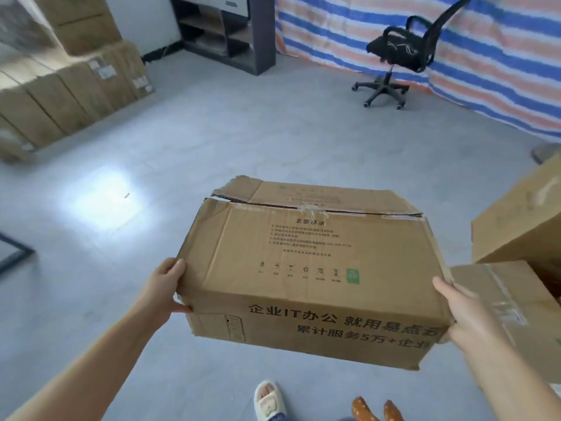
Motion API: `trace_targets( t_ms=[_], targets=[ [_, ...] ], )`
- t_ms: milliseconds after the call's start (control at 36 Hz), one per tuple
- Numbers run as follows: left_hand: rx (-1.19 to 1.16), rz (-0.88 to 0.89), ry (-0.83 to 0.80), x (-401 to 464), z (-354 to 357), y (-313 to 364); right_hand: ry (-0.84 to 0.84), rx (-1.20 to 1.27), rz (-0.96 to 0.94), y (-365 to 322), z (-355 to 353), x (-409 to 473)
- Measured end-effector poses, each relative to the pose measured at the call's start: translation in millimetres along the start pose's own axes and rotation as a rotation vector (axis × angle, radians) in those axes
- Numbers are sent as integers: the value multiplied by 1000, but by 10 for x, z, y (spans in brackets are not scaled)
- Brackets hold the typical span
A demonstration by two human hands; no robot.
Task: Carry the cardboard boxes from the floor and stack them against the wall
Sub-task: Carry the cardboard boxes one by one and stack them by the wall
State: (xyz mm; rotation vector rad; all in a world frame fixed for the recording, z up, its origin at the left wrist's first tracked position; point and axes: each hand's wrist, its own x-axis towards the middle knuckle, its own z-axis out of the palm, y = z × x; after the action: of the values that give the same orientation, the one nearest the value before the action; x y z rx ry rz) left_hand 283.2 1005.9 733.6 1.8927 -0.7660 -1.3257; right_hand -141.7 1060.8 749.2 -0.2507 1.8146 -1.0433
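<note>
A worn cardboard box (309, 268) with printed Chinese text and a torn, taped top seam hangs in front of me above the floor. My left hand (164, 287) grips its near left corner, thumb on top and fingers curled under the edge. My right hand (464, 314) grips the near right corner the same way. Stacked cardboard boxes (69, 95) line the wall at the far left. Two more boxes (516, 226) sit on the floor at the right, close to the carried box.
A black office chair (397, 53) stands before a striped tarp (485, 56) at the back right. A dark shelf unit (224, 31) is at the back centre. Grey floor (243, 141) stretches between me and the stack. A framed panel (12, 253) lies at the left edge.
</note>
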Motion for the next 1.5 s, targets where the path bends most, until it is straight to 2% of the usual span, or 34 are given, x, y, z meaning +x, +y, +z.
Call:
trace_targets(
  t_ms=[361, 528, 889, 1111, 1500],
  targets=[
    [-128, -20, 109, 1129, -211, 655, -146, -156, -34, -1036, 1281, 872],
    [-169, -46, 149, 1877, -52, 1120, -216, -209, -59, -1749, 1983, 1543],
    [-352, -82, 378, 3094, 52, 2090, -378, -326, -113, -3378, 3791, 2649],
    [-410, -115, 468, 3923, -358, 2429, -438, -376, -116, -3797, 5055, 3005],
    [-433, -110, 542, 5854, -1808, 3551, -498, -425, -116, -4571, 7905, 3165]
  ],
)
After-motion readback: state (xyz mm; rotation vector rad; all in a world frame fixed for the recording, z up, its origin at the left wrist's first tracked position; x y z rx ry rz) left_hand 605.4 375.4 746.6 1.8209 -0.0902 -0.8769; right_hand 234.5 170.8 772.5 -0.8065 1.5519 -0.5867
